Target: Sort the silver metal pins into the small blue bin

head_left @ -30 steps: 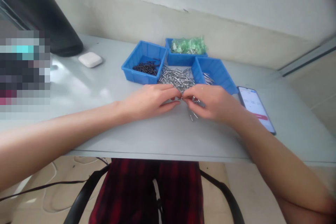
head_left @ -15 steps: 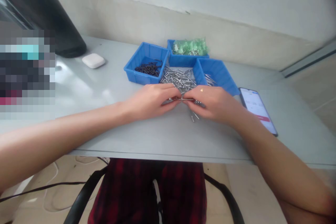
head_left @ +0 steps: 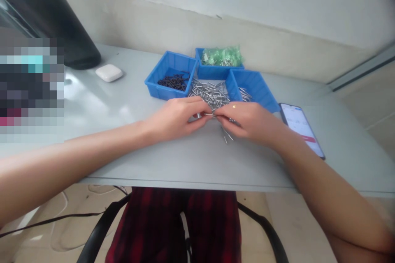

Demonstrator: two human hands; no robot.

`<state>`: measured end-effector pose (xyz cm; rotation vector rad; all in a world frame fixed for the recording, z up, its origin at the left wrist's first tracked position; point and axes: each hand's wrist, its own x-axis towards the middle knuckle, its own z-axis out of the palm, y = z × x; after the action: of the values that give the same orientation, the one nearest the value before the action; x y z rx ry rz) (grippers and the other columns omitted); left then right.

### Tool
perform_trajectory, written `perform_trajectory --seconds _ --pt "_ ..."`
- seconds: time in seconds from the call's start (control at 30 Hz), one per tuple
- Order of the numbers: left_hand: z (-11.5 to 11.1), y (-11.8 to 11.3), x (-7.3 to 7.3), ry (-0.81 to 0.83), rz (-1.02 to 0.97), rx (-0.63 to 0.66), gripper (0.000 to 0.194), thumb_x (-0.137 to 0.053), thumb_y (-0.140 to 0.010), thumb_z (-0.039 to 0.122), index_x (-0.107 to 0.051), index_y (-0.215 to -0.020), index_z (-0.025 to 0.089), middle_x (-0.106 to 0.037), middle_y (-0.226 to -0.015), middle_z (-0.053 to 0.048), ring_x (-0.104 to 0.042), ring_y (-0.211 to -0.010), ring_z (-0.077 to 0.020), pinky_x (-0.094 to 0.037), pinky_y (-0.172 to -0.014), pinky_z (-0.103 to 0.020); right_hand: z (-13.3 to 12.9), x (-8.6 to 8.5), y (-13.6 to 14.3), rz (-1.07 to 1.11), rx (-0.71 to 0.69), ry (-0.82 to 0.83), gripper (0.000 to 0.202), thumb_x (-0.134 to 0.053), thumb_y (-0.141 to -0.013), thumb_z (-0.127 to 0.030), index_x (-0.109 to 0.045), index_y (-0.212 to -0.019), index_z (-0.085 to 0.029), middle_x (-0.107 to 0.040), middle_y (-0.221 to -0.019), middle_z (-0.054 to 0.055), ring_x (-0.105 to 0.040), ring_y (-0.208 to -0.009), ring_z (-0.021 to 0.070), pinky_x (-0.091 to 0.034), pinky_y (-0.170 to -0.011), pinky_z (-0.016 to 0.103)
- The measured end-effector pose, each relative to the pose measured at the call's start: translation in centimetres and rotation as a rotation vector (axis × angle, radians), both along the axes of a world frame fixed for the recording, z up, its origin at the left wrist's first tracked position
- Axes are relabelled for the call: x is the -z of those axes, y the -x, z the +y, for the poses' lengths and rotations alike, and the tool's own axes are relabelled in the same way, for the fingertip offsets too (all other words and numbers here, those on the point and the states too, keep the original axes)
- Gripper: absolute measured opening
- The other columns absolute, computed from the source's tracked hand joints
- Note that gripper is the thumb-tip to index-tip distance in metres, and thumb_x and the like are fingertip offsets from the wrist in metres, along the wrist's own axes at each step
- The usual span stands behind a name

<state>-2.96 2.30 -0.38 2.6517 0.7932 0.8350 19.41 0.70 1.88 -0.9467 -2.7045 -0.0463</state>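
At the far left of the table (head_left: 173, 160) we find the white case (head_left: 108, 72), then the left bin (head_left: 163, 92) with black screws (head_left: 173, 82). Next is our left hand (head_left: 177, 118), its thumb and forefinger narrowed at the tips around a thin silver pin (head_left: 210, 114). We locate this pin between the two hands, just in front of the pile (head_left: 211, 92). Behind the pile stands the back bin (head_left: 216, 73), holding green bags (head_left: 222, 55). Our right hand (head_left: 247, 118) pinches the pin's other end; a few loose pins (head_left: 226, 135) lie just below its fingertips. Farther right are the right bin (head_left: 259, 86) and the phone (head_left: 300, 128).

We judge the step in hand to be two-handed fingertip handling of the pin. The next move appears to call for a light, steady pinch, as so slim a part could slip. We cannot tell how firm either grip is.

Compared with half a second ago, the pin no longer shows across the right fingertips; its visible length now lies toward the left hand, while both hands remain nearly in place
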Motion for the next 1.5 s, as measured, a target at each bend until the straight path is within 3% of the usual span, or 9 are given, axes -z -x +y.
perform_trajectory --seconds 0.17,0.67,0.87,1.5 --pt "-0.05 -0.13 -0.11 -0.008 -0.047 -0.004 0.019 -0.051 -0.092 0.025 -0.066 -0.099 0.017 -0.065 -0.087 -0.004 -0.06 -0.079 -0.0121 -0.046 -0.069 -0.022 -0.01 0.11 0.01 -0.007 -0.002 -0.024 0.024 -0.041 -0.094 -0.023 -0.063 -0.1 -0.017 -0.071 -0.091 0.007 -0.065 -0.08 0.0189 -0.043 -0.065 0.028" --pt "-0.12 0.03 -0.18 0.014 -0.052 0.083 0.019 -0.051 -0.092 0.024 -0.064 -0.102 0.016 -0.063 -0.088 -0.004 -0.058 -0.078 -0.0114 -0.046 -0.069 -0.021 -0.14 0.23 0.12 -0.07 -0.037 -0.031 0.018 -0.045 -0.092 -0.023 -0.061 -0.088 -0.016 -0.064 -0.074 0.003 -0.06 -0.068 0.0161 -0.038 -0.059 0.027" --pt "-0.09 0.1 -0.02 0.019 -0.042 0.082 0.018 -0.051 -0.092 0.023 -0.063 -0.102 0.015 -0.063 -0.088 -0.004 -0.058 -0.079 -0.0114 -0.046 -0.07 -0.021 -0.05 0.09 0.07 -0.05 -0.014 -0.023 0.02 -0.045 -0.092 -0.024 -0.063 -0.095 -0.017 -0.067 -0.08 0.004 -0.062 -0.074 0.0171 -0.04 -0.062 0.027" --pt "0.04 0.11 0.0 0.012 0.018 0.09 0.018 -0.05 -0.092 0.025 -0.063 -0.1 0.015 -0.062 -0.084 -0.002 -0.057 -0.075 -0.0111 -0.043 -0.068 -0.021 -0.12 0.02 0.14 -0.042 -0.053 -0.064 0.019 -0.047 -0.09 -0.02 -0.065 -0.093 -0.015 -0.066 -0.077 0.003 -0.062 -0.071 0.0161 -0.041 -0.062 0.026"
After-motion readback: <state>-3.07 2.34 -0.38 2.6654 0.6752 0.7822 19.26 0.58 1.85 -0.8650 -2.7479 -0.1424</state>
